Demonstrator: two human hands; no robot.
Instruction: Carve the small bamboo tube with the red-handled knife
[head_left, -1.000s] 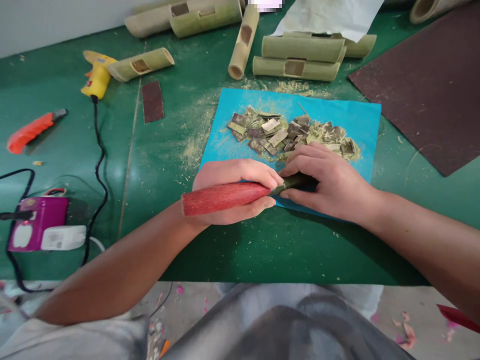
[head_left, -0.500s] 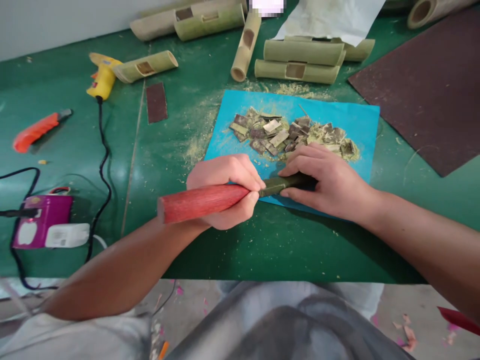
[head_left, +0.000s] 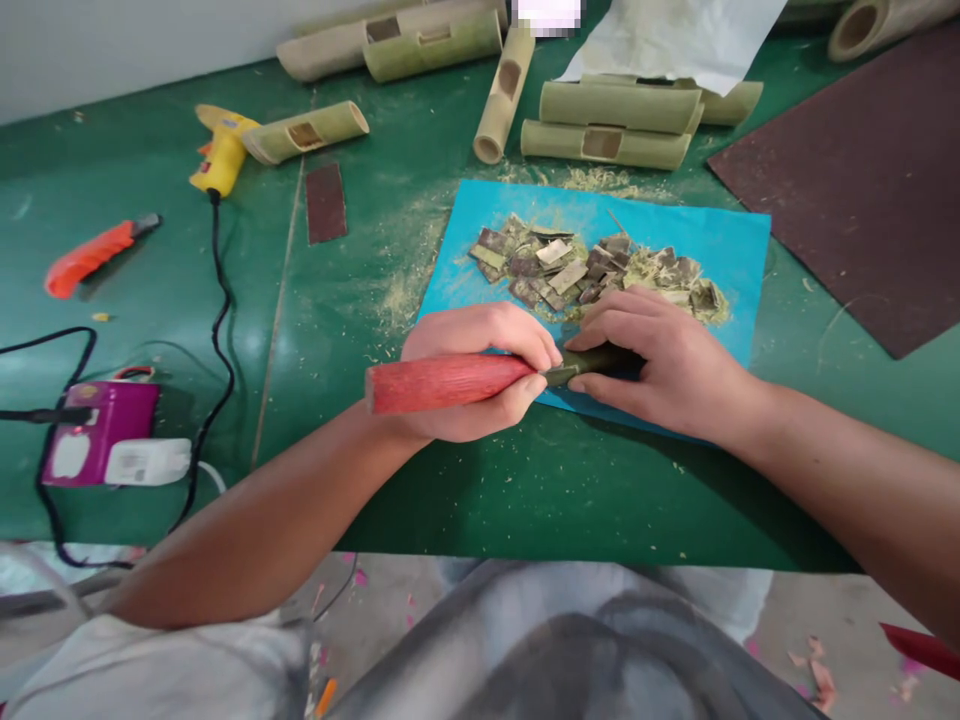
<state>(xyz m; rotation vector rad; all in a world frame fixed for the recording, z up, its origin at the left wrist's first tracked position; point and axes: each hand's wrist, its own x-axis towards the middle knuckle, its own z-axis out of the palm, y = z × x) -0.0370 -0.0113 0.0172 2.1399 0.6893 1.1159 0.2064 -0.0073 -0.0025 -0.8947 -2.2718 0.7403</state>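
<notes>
A thick red wooden tool handle (head_left: 442, 385) is gripped in my left hand (head_left: 480, 340), its butt end pointing left; the tool's tip is hidden by the fingers, so I cannot tell its kind. My right hand (head_left: 664, 350) is closed around a dark green bamboo piece (head_left: 566, 372), mostly covered by the fingers and palm. Left fingertips sit right at the bamboo's near end, close to the right thumb. Beneath both hands lies a blue sheet (head_left: 450, 270), bearing a heap of small bamboo chips and shavings (head_left: 570, 265).
Bamboo tubes with cut windows (head_left: 607, 145) lie along the back. At left are a yellow corded tool (head_left: 225, 150), an orange utility knife (head_left: 97, 258), a brown strip (head_left: 326, 203) and a purple box (head_left: 101, 430) with a white plug. A large brown sheet (head_left: 855, 190) is at right.
My left hand and the red handle have moved right and slightly away from me, nearer my right hand. Less bamboo shows between the hands. The whole view has shifted a little.
</notes>
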